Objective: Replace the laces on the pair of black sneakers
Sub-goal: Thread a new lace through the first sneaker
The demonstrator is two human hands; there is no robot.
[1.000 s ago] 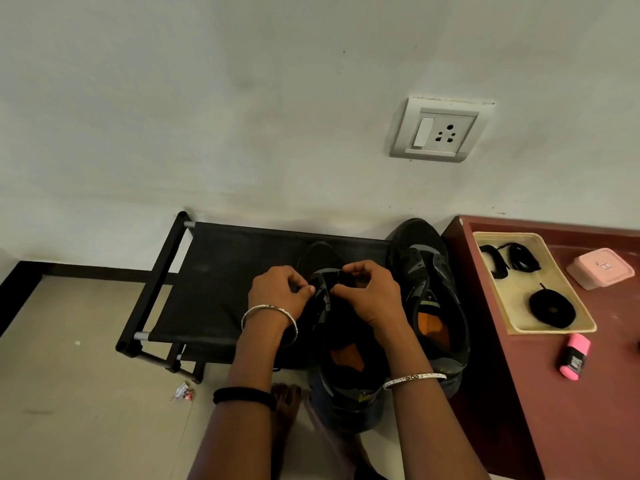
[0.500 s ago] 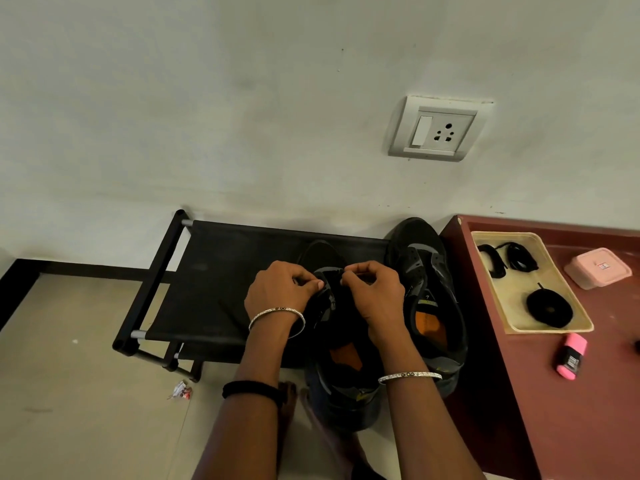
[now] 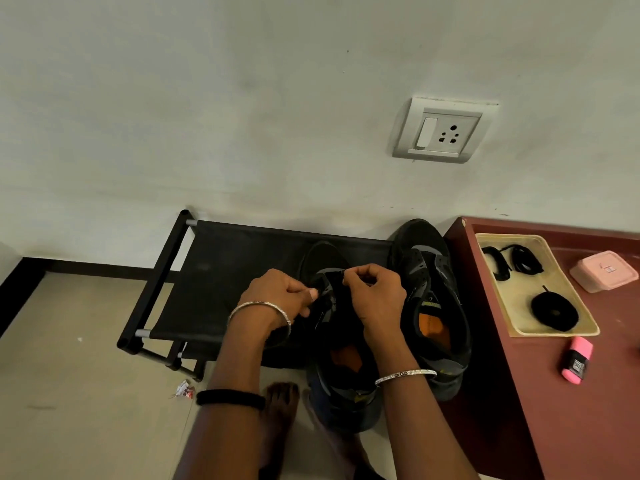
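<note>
Fingertips of the left hand (image 3: 280,296) pinch the left eyelet flap of the near sneaker (image 3: 346,386), which stands between the two hands with its toe on the shoe rack (image 3: 221,282). The right hand (image 3: 375,292) is curled tight at the tongue's upper edge. Whether it pinches a lace end or only fabric I cannot tell, black on black. This looks like work at the lowest eyelets of the first shoe. The next move probably calls for feeding an end through and pulling it even.

Left of the left hand lies a wrapper scrap (image 3: 183,389) on the floor. Just right of the right hand stands the second sneaker (image 3: 433,289), unlaced. Beyond it, the tabletop (image 3: 588,410) carries a tray (image 3: 554,332) with a coiled lace (image 3: 554,311) and loose laces (image 3: 519,259). The second sneaker stands in the reach path.
</note>
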